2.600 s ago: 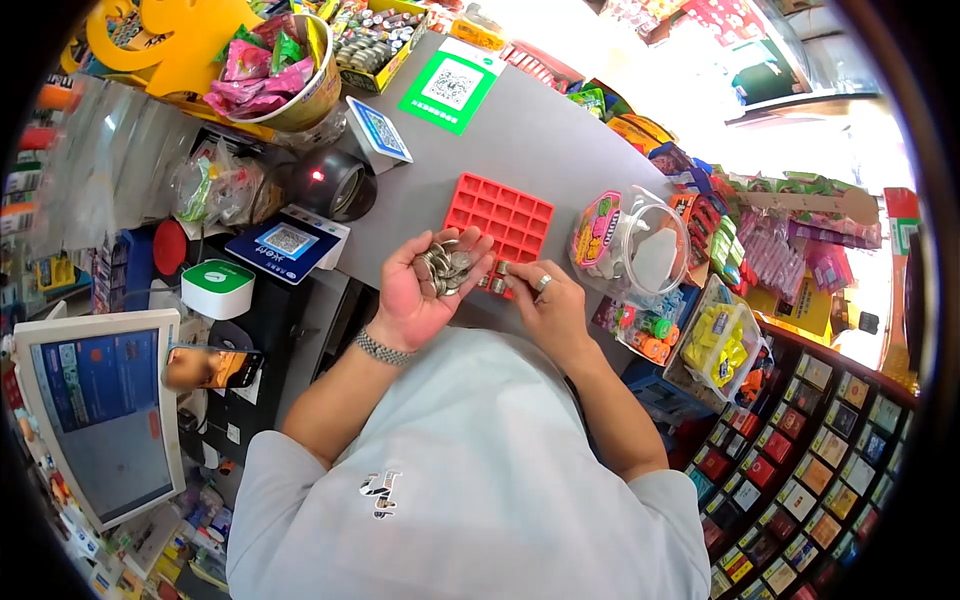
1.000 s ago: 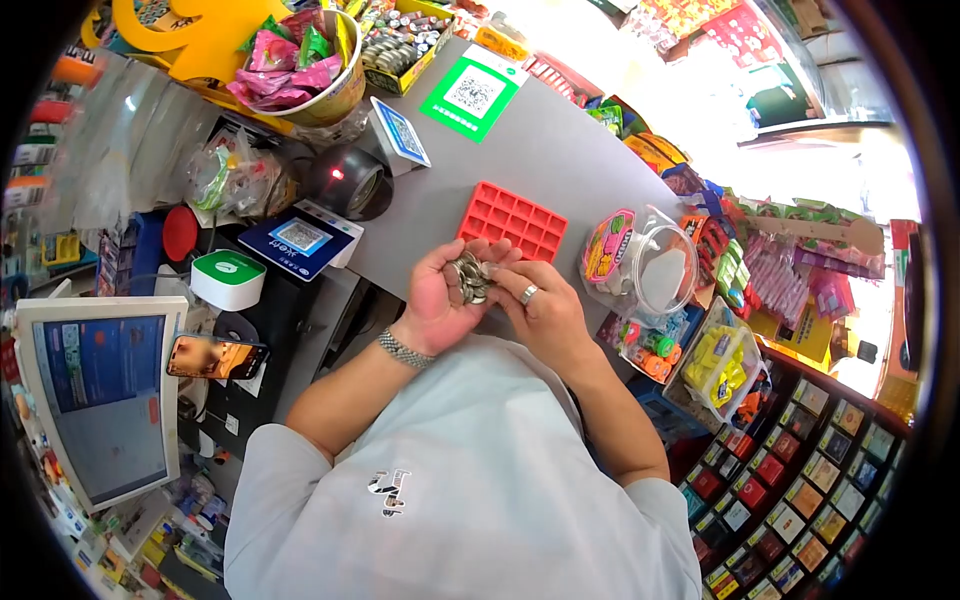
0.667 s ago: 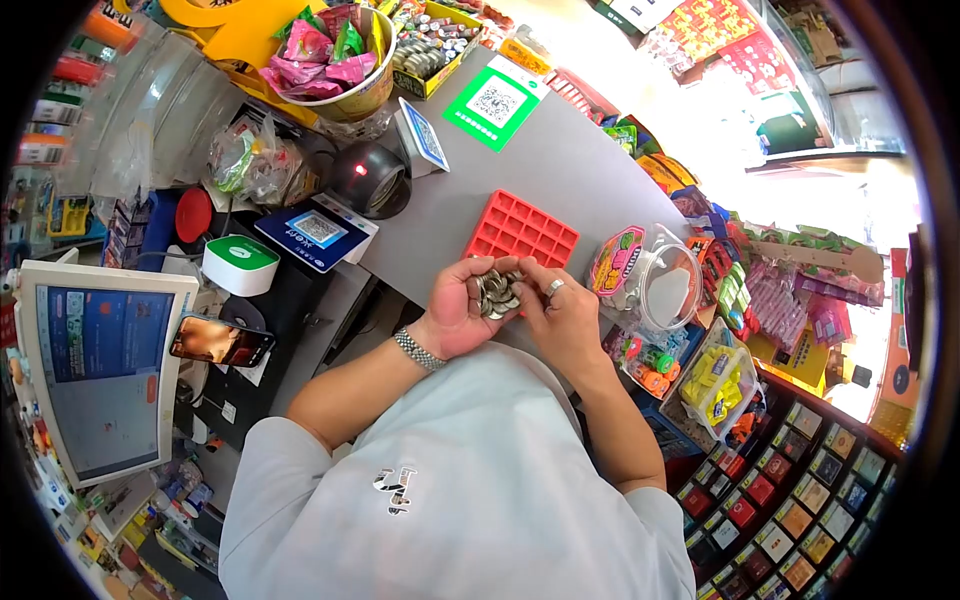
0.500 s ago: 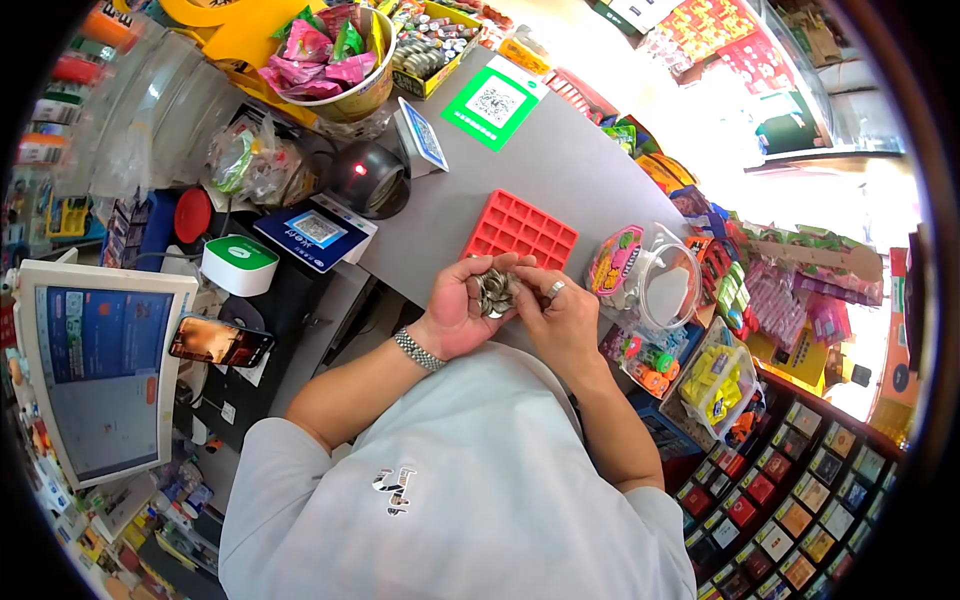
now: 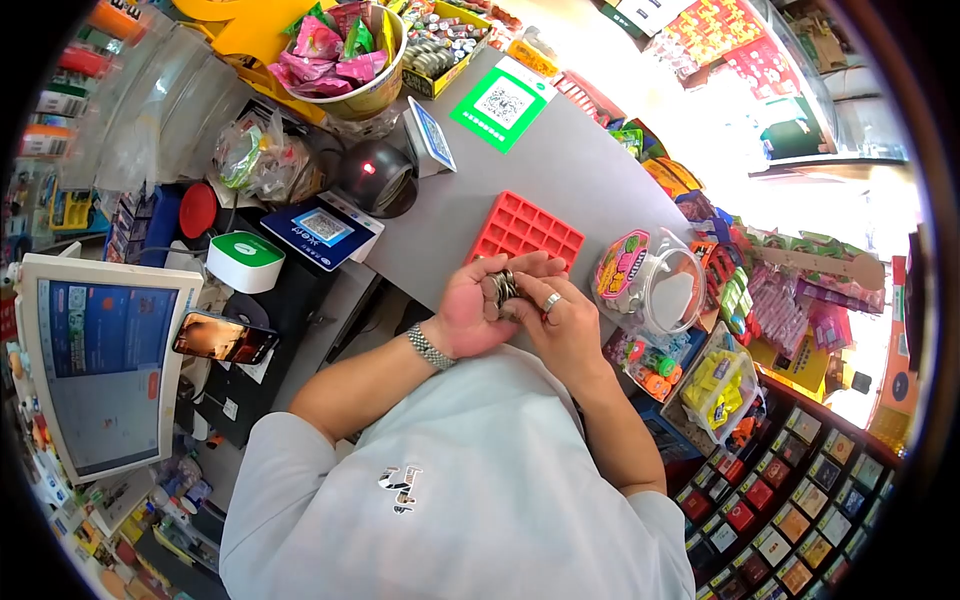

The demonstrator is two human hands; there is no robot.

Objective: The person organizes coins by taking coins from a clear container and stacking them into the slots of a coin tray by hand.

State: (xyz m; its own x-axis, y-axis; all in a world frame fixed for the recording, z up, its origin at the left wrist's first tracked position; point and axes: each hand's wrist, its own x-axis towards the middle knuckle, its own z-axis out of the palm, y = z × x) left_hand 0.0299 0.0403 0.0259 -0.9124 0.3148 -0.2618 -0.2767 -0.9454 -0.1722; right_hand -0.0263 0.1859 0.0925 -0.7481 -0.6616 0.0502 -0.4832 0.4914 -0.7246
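In the head view, my left hand (image 5: 472,312) is cupped palm up, with a watch on its wrist. A small pile of silvery coins (image 5: 508,288) lies in it, its fingers curled around them. My right hand (image 5: 562,325), with a ring on one finger, reaches in from the right, its fingertips pinched on coins over the left palm. Just beyond both hands, the red compartment tray (image 5: 524,228) lies on the grey counter, its near edge partly hidden by my fingers.
A clear plastic jar (image 5: 668,290) stands right of the tray. Left of it are a black scanner (image 5: 376,178), a blue code card (image 5: 322,226) and a phone (image 5: 226,338) by a monitor (image 5: 105,365). A green code sign (image 5: 503,103) lies on the counter (image 5: 590,160).
The view has shifted, and my hands appear slightly farther right. The coins in my left palm look fewer and are more covered by my right fingers.
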